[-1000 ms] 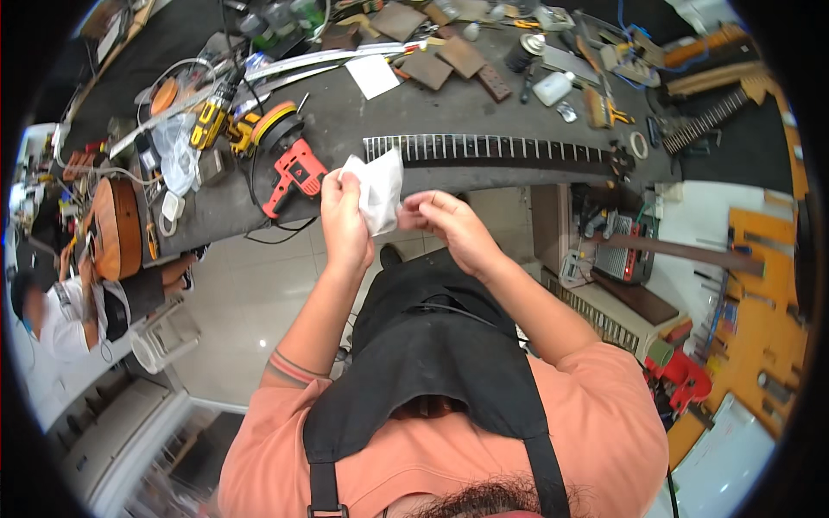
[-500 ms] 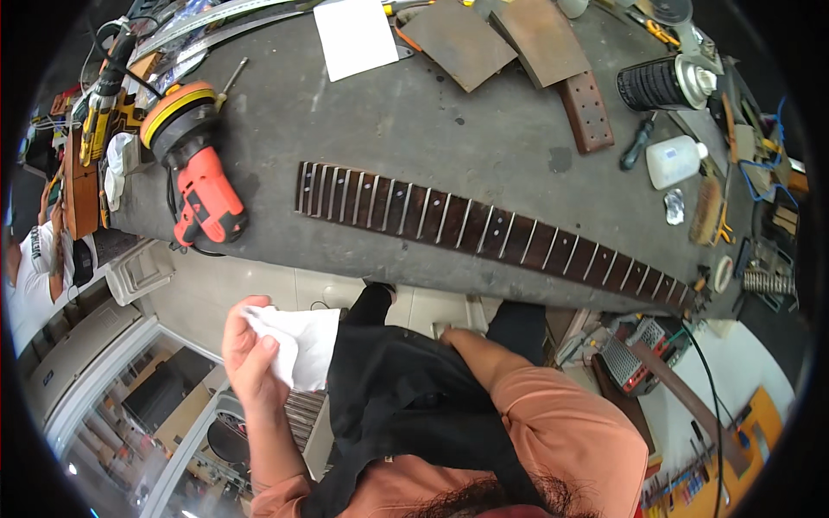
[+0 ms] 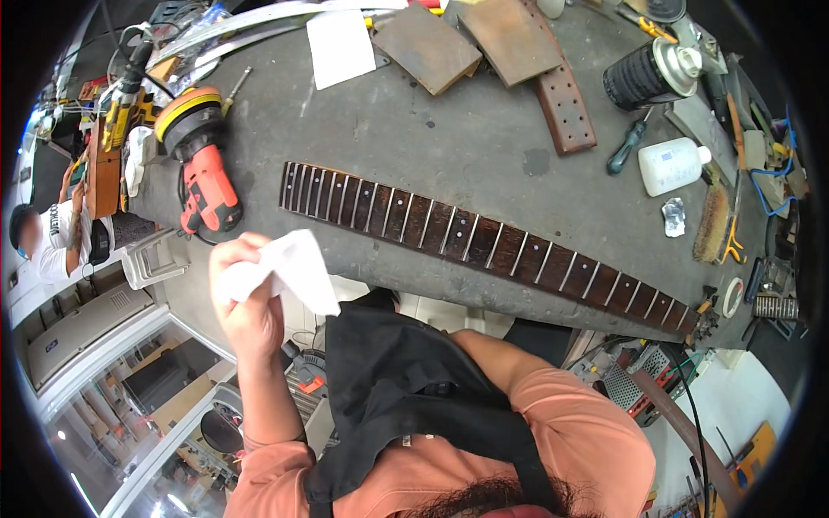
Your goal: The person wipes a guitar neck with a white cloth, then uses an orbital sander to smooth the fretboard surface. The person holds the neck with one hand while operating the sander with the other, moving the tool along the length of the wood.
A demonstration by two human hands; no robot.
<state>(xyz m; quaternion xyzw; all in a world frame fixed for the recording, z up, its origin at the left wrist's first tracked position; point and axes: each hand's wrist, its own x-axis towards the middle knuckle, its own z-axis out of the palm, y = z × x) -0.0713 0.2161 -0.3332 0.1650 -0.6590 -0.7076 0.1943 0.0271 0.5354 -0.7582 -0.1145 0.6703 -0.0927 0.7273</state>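
Note:
My left hand (image 3: 246, 302) is raised in front of the bench's near edge, fingers closed round a folded white wipe (image 3: 302, 268). Whether it is cloth or paper I cannot tell. A corner of the wipe hangs loose to the right of the fingers. Of my right arm (image 3: 496, 356) the forearm shows, bent in by the black apron (image 3: 406, 371); the hand itself is hidden. Ahead, on the grey bench, lies a dark guitar neck (image 3: 440, 229) with its fretted side up. Its wide end is at the left, and it tapers toward the lower right. Neither hand touches it.
A red polisher (image 3: 207, 194) rests at the bench's left. Sanding blocks (image 3: 427, 52), a white sheet (image 3: 339, 50) and a brown drilled strip (image 3: 566, 112) lie at the back. A spray can (image 3: 643, 76), white bottle (image 3: 669, 167) and brush (image 3: 711, 224) stand right. Another person (image 3: 52, 246) is far left.
My left hand has moved up toward the bench with the wipe. My right hand, partly visible before, has gone out of sight. The view has shifted slightly.

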